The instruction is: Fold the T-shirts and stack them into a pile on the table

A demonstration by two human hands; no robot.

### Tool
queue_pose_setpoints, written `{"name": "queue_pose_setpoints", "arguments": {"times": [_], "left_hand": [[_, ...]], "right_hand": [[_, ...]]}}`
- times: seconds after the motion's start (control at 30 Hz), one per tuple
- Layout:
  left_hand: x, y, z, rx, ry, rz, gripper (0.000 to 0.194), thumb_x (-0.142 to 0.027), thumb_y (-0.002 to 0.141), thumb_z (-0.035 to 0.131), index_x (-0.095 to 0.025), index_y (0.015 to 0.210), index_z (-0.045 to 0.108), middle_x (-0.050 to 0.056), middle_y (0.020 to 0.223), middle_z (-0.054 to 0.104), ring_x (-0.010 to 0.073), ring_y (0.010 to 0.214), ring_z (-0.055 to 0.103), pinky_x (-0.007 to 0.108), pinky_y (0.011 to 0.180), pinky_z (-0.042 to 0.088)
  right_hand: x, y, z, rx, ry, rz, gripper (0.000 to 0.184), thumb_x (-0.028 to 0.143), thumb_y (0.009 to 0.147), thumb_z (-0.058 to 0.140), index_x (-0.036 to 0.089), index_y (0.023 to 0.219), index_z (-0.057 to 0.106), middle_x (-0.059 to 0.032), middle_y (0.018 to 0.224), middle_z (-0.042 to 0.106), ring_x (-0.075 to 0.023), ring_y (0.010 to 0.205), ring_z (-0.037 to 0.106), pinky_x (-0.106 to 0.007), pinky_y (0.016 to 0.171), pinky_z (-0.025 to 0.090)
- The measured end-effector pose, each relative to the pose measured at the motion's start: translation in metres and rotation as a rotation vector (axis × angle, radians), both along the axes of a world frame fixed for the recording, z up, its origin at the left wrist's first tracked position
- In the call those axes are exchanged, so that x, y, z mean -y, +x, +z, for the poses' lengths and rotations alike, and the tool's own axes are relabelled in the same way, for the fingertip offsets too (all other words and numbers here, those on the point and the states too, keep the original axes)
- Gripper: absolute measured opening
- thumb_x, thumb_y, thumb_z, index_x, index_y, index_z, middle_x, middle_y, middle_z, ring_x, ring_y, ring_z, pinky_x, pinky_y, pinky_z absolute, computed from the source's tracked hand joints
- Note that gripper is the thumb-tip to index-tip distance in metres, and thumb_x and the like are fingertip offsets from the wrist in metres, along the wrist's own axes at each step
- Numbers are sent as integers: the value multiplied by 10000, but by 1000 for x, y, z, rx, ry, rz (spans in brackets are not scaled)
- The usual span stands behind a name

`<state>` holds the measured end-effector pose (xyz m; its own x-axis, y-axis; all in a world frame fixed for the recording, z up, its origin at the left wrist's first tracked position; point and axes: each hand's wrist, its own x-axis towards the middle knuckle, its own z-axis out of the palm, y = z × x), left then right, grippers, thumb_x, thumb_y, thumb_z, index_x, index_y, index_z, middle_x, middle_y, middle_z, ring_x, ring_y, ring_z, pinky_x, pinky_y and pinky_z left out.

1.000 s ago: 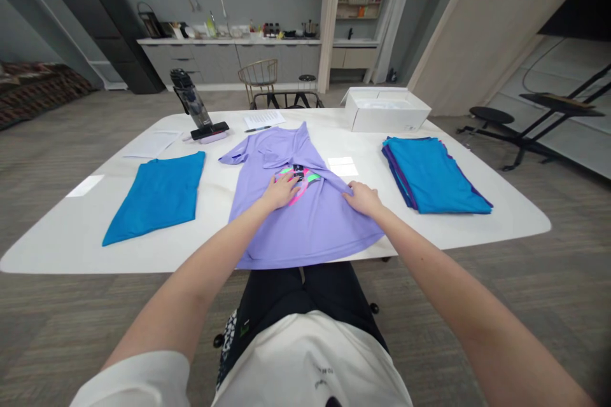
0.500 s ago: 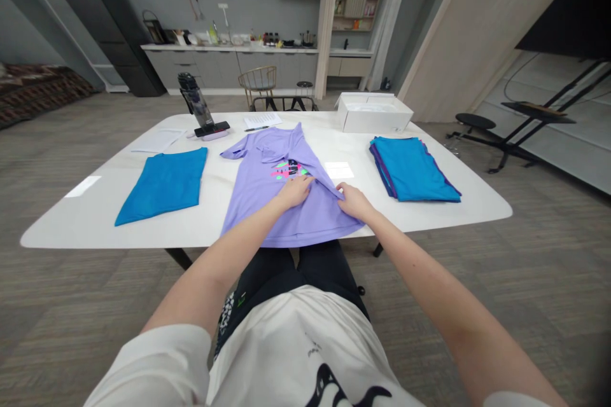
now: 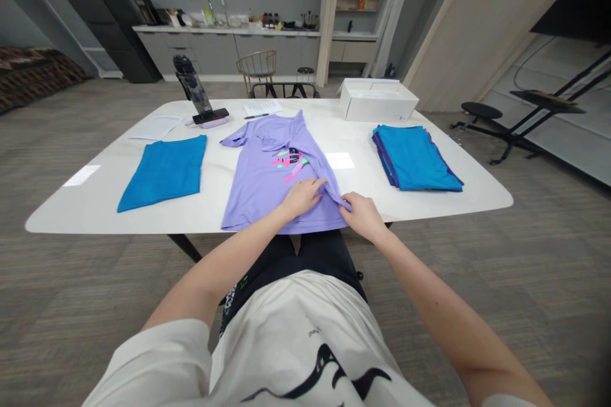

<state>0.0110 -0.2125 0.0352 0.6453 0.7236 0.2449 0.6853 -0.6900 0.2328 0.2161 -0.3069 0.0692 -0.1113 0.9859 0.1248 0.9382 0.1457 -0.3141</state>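
A lilac T-shirt (image 3: pixel 258 187) with a pink, green and black print lies on the white table in front of me, its hem near the front edge. Along its right side the cloth is turned inward, and one sleeve lies across the upper part. My left hand (image 3: pixel 304 197) rests on the shirt below the print, fingers stretched toward the turned-in cloth. At the lower right edge, my right hand (image 3: pixel 361 211) pinches the fabric between thumb and fingers.
A folded blue garment (image 3: pixel 165 172) lies left; a stack of folded blue and purple garments (image 3: pixel 417 159) lies right. Behind are a white box (image 3: pixel 379 102), a dark upright device (image 3: pixel 195 89), papers (image 3: pixel 262 106) and a pen (image 3: pixel 256 116). The white table (image 3: pixel 71 213) has rounded corners.
Both hands have moved slightly right and toward me along the shirt. The right side of the shirt is folded further inward near the hem, and more of the print shows.
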Motion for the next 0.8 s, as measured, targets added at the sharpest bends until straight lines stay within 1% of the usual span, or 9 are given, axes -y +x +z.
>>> {"name": "queue_pose_setpoints", "arguments": {"times": [0.07, 0.17, 0.3, 0.4, 0.5, 0.63, 0.7, 0.73, 0.8], "left_hand": [[11, -3, 0, 23, -1, -8, 488, -277, 1002, 538, -245, 1485, 469, 90, 1240, 644, 249, 1153, 619, 387, 998, 492], [26, -6, -1, 39, 4, -28, 433, -308, 990, 580, -251, 1417, 541, 90, 1204, 634, 250, 1124, 625, 381, 989, 493], [42, -6, -4, 75, 30, -33, 443, -318, 983, 603, -240, 1416, 553, 98, 1185, 620, 253, 1120, 611, 376, 970, 498], [48, -6, -7, 95, 27, -40, 298, -268, 1006, 546, -241, 1284, 650, 86, 1110, 631, 235, 1079, 605, 369, 965, 499], [49, -9, -9, 164, 29, -21, 262, -241, 1031, 475, -237, 1168, 698, 81, 1085, 631, 216, 1055, 600, 362, 968, 505], [54, -16, -6, 308, 18, 1, 303, -230, 1048, 418, -238, 1192, 685, 86, 1141, 620, 215, 1115, 592, 364, 1003, 504], [59, -15, -4, 393, -68, 47, 289, -262, 1047, 442, -248, 1245, 652, 85, 1175, 617, 216, 1121, 607, 375, 1019, 505], [62, -12, -3, 455, -150, 95, 295, -289, 1038, 478, -251, 1296, 616, 83, 1186, 619, 211, 1088, 628, 379, 1011, 514], [68, -3, -3, 627, -418, 226, 395, -355, 1020, 540, -244, 1398, 507, 85, 1178, 634, 187, 954, 671, 379, 943, 557]], "right_hand": [[5, -3, -5, -131, 35, 49, 276, 257, 973, 532, 199, 1187, 696, -97, 1189, 726, -248, 1124, 659, -342, 1004, 462], [9, -5, -13, -277, 61, 88, 256, 332, 1002, 533, 211, 1165, 688, -89, 1135, 721, -241, 1035, 664, -348, 963, 492], [14, -8, -23, -357, 74, 145, 246, 386, 1001, 543, 212, 1127, 665, -77, 1038, 699, -231, 930, 649, -355, 891, 517], [18, -13, -27, -278, 84, 135, 253, 367, 972, 577, 218, 1172, 625, -94, 1100, 677, -259, 1034, 634, -387, 940, 504], [20, -16, -31, -132, 112, 28, 331, 324, 921, 618, 208, 1229, 582, -121, 1217, 637, -285, 1133, 605, -394, 959, 488], [19, -14, -36, -96, 80, -97, 228, 221, 897, 547, 229, 1117, 607, -88, 1144, 665, -255, 998, 643, -342, 848, 487], [19, -12, -37, -156, 85, -105, 232, 186, 878, 515, 234, 1088, 603, -66, 1068, 691, -237, 920, 653, -328, 823, 478], [19, -12, -36, -195, 92, -103, 237, 184, 873, 505, 236, 1085, 598, -57, 1035, 700, -231, 889, 654, -323, 814, 476], [19, -12, -34, -269, 104, -105, 239, 197, 870, 491, 243, 1084, 588, -39, 972, 708, -223, 838, 653, -316, 793, 478]]}}
